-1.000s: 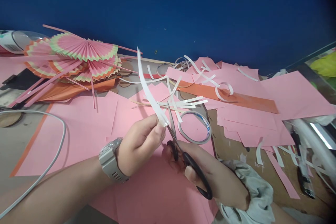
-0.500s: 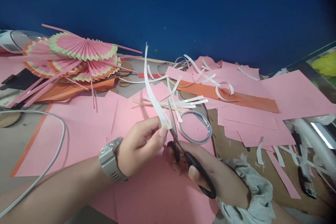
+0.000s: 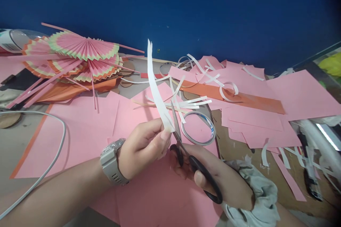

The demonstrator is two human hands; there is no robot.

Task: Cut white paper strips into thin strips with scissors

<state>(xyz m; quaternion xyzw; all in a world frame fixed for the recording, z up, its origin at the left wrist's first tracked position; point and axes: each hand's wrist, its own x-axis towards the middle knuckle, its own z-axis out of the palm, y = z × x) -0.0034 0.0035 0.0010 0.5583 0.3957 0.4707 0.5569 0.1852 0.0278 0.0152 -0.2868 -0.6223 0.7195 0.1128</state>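
My left hand (image 3: 146,145), with a grey watch on its wrist, pinches the lower end of a white paper strip (image 3: 155,90). The strip rises upright and bends slightly, its top end split. In my right hand (image 3: 194,170) are black-handled scissors (image 3: 205,177), fingers through the loops. Their blades point up beside the strip's lower end, close to my left fingertips; whether they touch the paper I cannot tell. Just behind the scissors a roll of tape (image 3: 183,131) lies on pink paper (image 3: 170,198). Several narrow white strips (image 3: 190,104) lie beyond it.
Folded pink paper fans (image 3: 85,48) are heaped at the back left. Pink sheets (image 3: 253,117) and an orange strip (image 3: 255,103) cover the right side. A white cable (image 3: 64,138) loops at the left. A black pen-like tool (image 3: 310,181) lies at the right, before a blue wall (image 3: 170,10).
The white strip has turned slightly, so more of its flat face shows. The scissors have shifted a little right and down, away from the strip's end.
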